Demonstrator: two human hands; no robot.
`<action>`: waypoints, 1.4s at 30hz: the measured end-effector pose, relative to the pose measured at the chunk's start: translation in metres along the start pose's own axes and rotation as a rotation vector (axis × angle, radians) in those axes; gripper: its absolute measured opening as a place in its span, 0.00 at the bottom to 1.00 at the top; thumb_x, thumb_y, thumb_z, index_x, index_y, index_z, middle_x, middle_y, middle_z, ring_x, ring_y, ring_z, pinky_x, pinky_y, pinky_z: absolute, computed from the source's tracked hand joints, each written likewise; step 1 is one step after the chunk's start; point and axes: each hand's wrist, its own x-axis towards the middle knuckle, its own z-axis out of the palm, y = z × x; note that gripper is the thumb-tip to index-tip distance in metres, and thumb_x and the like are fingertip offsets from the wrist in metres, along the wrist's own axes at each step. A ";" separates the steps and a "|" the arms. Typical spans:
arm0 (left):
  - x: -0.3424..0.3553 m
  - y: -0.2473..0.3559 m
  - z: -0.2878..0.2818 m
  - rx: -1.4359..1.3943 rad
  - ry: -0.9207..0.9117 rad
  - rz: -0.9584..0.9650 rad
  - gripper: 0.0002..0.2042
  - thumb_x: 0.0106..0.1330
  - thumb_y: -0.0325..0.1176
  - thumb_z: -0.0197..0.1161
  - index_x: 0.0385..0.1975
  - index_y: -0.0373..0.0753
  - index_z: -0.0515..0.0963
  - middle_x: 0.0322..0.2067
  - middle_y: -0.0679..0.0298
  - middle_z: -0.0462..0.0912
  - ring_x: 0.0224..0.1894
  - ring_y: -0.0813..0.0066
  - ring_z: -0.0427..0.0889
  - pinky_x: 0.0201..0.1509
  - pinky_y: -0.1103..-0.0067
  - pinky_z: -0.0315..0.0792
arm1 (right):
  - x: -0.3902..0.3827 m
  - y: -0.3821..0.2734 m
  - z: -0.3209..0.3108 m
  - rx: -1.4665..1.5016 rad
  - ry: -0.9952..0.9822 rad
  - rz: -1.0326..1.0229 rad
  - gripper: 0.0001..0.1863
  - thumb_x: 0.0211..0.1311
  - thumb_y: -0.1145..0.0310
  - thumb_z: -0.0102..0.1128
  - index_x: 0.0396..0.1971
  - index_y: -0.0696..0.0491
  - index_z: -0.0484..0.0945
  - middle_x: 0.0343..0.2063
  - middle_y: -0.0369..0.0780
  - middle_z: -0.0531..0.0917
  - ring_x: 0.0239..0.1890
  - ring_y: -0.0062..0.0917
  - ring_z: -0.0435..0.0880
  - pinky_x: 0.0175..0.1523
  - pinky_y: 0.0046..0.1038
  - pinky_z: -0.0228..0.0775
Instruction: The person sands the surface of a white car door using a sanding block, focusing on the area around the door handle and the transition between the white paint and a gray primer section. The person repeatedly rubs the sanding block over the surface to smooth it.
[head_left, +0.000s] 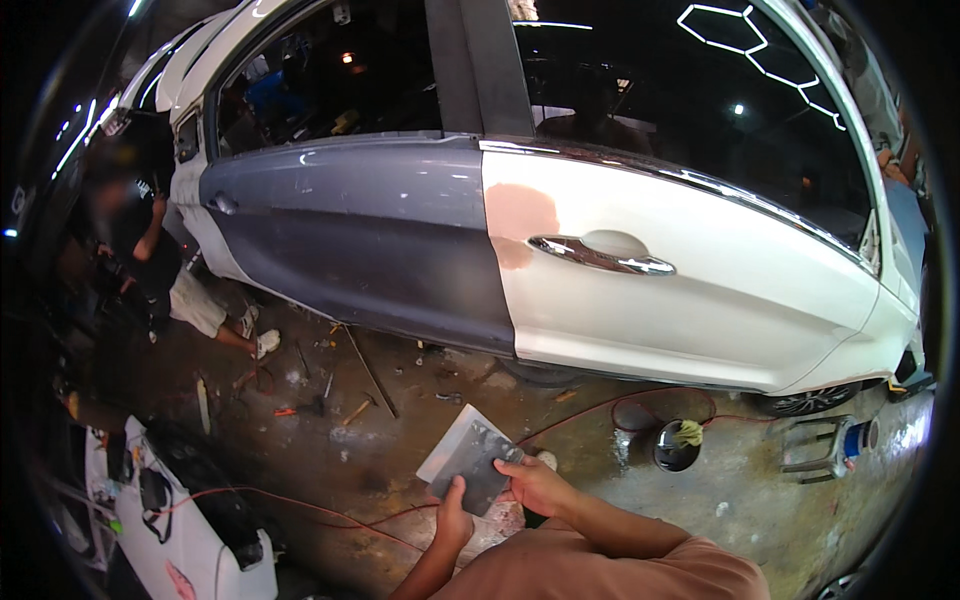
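Observation:
Both my hands hold a sheet of sandpaper [470, 455] in front of my body; it is dark grey with a pale strip along its upper left side. My left hand [453, 518] pinches the lower left edge, thumb on top. From the right, my right hand [537, 487] grips the other edge, its thumb lying over the dark face. Beyond the sheet, apart from my hands, stands a car with a dark grey door [350, 240] and a white door [700, 300]. A pinkish-brown patch [522, 215] marks the white door beside its chrome handle [600, 255].
A dark bucket [676, 450] with a yellowish cloth on its rim stands beside a stool [825, 448]. A red hose [570, 415] crosses the wet floor. Scattered tools include a hammer [358, 410]. A white car panel [190, 530] lies lower left; another person [150, 240] stands farther left.

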 end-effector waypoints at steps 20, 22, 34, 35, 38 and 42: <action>0.133 0.070 -0.016 0.096 0.351 -0.174 0.28 0.77 0.51 0.53 0.59 0.28 0.74 0.56 0.55 0.82 0.55 0.62 0.82 0.60 0.68 0.76 | -0.010 -0.253 0.045 -1.580 0.739 -0.979 0.20 0.63 0.62 0.67 0.50 0.56 0.76 0.44 0.46 0.80 0.45 0.44 0.84 0.46 0.43 0.78; 0.149 0.086 -0.014 0.162 0.260 -0.216 0.28 0.77 0.52 0.53 0.57 0.28 0.76 0.55 0.56 0.83 0.55 0.62 0.83 0.59 0.69 0.76 | -0.012 -0.268 0.066 -1.617 0.949 -1.119 0.23 0.60 0.63 0.70 0.52 0.56 0.74 0.44 0.44 0.79 0.44 0.45 0.84 0.45 0.44 0.79; 0.315 0.124 -0.114 0.774 -0.374 -0.117 0.32 0.77 0.56 0.50 0.56 0.26 0.78 0.54 0.54 0.83 0.55 0.62 0.82 0.61 0.72 0.71 | 0.072 -0.283 0.052 -1.670 1.536 -0.838 0.04 0.60 0.76 0.57 0.35 0.56 0.75 0.38 0.49 0.81 0.37 0.49 0.86 0.42 0.49 0.78; 0.315 0.127 -0.117 0.860 -0.407 -0.109 0.33 0.77 0.57 0.49 0.55 0.25 0.78 0.54 0.53 0.83 0.56 0.61 0.81 0.61 0.71 0.71 | 0.072 -0.279 0.050 -1.674 1.553 -0.880 0.03 0.62 0.76 0.53 0.35 0.55 0.75 0.37 0.50 0.81 0.35 0.50 0.86 0.41 0.50 0.78; 0.315 0.140 -0.111 1.076 -0.530 -0.102 0.35 0.77 0.59 0.47 0.55 0.25 0.78 0.53 0.50 0.84 0.57 0.59 0.81 0.62 0.71 0.70 | 0.065 -0.266 0.049 -1.702 1.606 -0.775 0.04 0.62 0.76 0.53 0.35 0.55 0.75 0.38 0.49 0.81 0.36 0.50 0.86 0.42 0.50 0.77; 0.327 0.142 -0.122 1.285 -0.675 -0.132 0.36 0.76 0.61 0.46 0.55 0.25 0.78 0.51 0.47 0.84 0.58 0.57 0.80 0.63 0.71 0.69 | 0.043 -0.225 0.065 -1.735 1.617 -0.717 0.04 0.61 0.74 0.55 0.36 0.53 0.75 0.40 0.45 0.81 0.37 0.48 0.85 0.42 0.50 0.76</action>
